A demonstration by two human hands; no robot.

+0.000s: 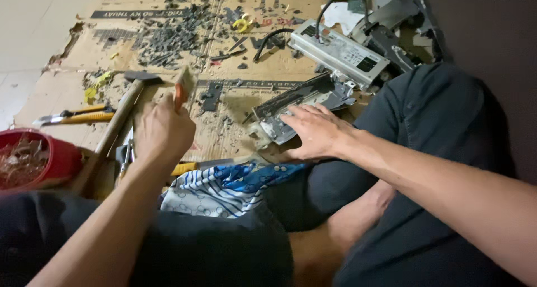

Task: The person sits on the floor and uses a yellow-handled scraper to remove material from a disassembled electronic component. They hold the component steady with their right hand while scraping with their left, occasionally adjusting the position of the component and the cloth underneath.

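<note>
My left hand (162, 131) is closed around the orange handle of a small brush (183, 85), bristles pointing up and away. My right hand (314, 131) presses flat, fingers spread, on a dark metal board (296, 102) lying on the cardboard (168, 46). A hammer (120, 119) with a wooden handle lies just left of my left hand.
A silver box-shaped unit (338, 52) with black cables sits beyond the board. Dark broken fragments (173, 35) litter the cardboard. A yellow utility knife (75, 117) lies at the left, a red bowl (53, 153) of scraps near my knee, a blue-white cloth (224, 189) on my lap.
</note>
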